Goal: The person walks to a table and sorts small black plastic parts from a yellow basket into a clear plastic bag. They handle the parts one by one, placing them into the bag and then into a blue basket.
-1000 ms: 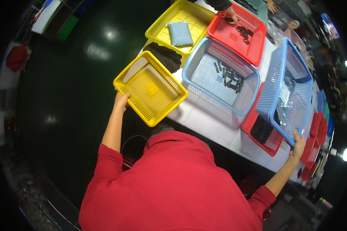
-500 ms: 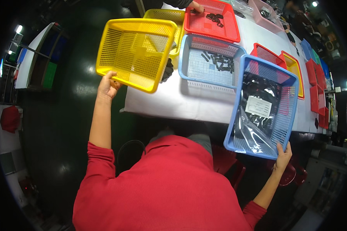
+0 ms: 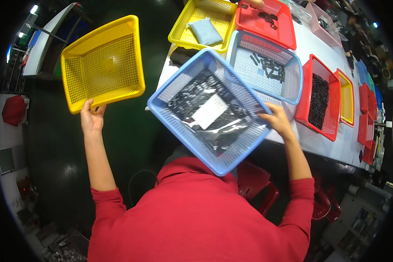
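My left hand (image 3: 93, 118) grips the near rim of a yellow plastic basket (image 3: 102, 65), which is held tilted over the floor left of the table and has nothing in it. With my right hand (image 3: 277, 118) I hold a blue plastic basket (image 3: 163, 94) by its right end, slanted in front of me above the table's near edge. In it lies a clear plastic bag of small black parts (image 3: 194, 94), with a white label (image 3: 210, 112) on top. The fingers of both hands are closed on the rims, partly hidden by them.
On the white table (image 3: 308, 142) stand a yellow basket (image 3: 179, 37) with a grey-blue packet (image 3: 206, 32), a red basket (image 3: 288, 32) with a co-worker's hand above it, a blue basket (image 3: 294, 74) with black strips, and a red basket (image 3: 329, 124) of black pieces. Red chairs (image 3: 253, 179) stand below.
The yellow basket has swung left, away from the table. The blue basket has come left across my front and turned, uncovering the red basket of black pieces. My view has shifted slightly.
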Tool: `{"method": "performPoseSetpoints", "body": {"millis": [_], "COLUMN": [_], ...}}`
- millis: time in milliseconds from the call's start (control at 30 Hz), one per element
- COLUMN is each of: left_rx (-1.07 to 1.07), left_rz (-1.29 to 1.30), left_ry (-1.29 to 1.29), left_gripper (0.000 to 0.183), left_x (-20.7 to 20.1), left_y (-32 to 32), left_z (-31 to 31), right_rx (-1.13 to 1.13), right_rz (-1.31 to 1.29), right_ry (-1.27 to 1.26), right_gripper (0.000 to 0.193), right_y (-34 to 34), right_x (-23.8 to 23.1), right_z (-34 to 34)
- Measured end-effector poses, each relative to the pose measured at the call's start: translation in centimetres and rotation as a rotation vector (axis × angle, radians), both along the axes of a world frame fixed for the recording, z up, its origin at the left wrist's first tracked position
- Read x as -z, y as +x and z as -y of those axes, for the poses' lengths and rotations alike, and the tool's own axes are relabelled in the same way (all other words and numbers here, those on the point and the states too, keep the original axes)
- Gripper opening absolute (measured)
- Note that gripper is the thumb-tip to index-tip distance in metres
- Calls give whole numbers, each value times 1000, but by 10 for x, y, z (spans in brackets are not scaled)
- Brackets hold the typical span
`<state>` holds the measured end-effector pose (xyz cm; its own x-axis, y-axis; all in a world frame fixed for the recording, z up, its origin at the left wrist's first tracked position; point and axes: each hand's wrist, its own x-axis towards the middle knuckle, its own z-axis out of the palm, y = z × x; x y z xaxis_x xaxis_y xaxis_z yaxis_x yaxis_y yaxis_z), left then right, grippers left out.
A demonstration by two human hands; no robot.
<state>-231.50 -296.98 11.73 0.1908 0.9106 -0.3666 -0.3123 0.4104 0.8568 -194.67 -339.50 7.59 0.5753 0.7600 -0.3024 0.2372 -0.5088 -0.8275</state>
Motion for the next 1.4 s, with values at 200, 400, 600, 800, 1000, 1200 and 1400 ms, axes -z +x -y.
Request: {"method": "performPoseSetpoints", "body": {"millis": [200,400,600,800,1000,1200,1400], "left_rx": [-35,234,476,639,901,604,678], "left_rz": [-63,-35,-246,-460,-28,-864,-586], "left_ry": [-72,-148,-109,72,89,967,1095], "left_gripper": [37,39,33,37,40,71,28], "left_x": [3,33,57,41,114,104,71], "left_y": [-22,54,231,347,388,322,219], "left_z": [21,-10,-73,-82,-131,-102,14], "right_rx": [-37,503,434,444,486,594,511], "right_rz": [-133,-285,-229,-131,-131,581,624], "right_ry": [25,71,294,96,35,-164,-157], "right_gripper": [30,41,84,59,48,62,38], "right_y": [-6,-1,-75,-65,-73,-86,-135], "right_x": [93,115,150,122,114,65,46], "right_z": [-72,-75,-54,-63,-62,-74,-110]}}
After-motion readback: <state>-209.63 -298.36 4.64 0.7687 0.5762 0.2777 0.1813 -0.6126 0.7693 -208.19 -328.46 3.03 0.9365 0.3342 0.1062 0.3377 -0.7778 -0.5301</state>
